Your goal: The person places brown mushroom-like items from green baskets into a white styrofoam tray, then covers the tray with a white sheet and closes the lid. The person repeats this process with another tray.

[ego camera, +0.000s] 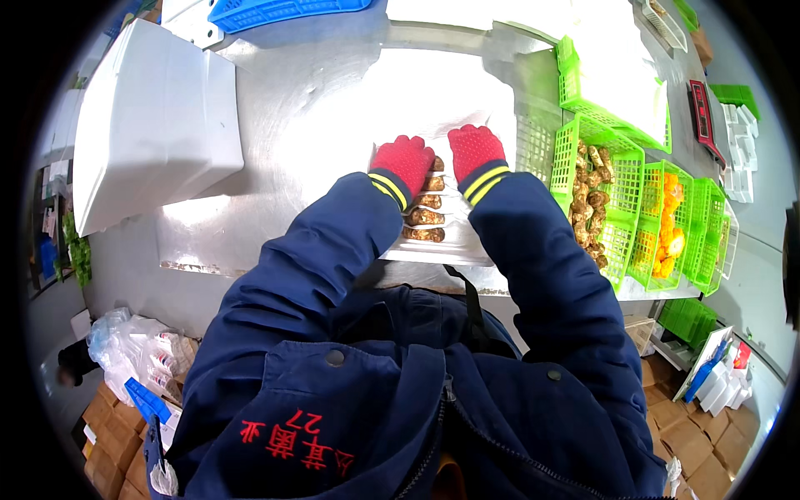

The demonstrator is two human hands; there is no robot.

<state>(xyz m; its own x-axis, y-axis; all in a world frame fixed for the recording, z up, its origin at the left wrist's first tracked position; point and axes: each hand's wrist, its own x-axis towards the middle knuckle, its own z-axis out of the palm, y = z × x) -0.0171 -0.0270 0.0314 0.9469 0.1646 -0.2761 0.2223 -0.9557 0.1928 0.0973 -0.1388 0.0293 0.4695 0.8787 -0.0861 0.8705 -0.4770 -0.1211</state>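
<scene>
Both my hands wear red dotted gloves with yellow-striped dark cuffs. They are over a white foam tray (465, 253) on the metal table, lined with white paper (459, 219). Down the tray's left side runs a row of brown mushrooms (427, 217), each lying crosswise with folds of paper between them. My left hand (406, 161) covers the far end of this row, fingers curled under. To the right, apart from it, my right hand (476, 150) rests by the paper with bent fingers. Glare washes out the tray's far part, and what either hand may pinch is hidden.
White foam boxes (156, 125) stand on the left. At right, a green basket (625, 206) holds more brown mushrooms (586, 200); another green basket (644, 244) holds orange mushrooms (672, 231). Beyond are a red-fronted scale (701, 112) and a blue crate (281, 14).
</scene>
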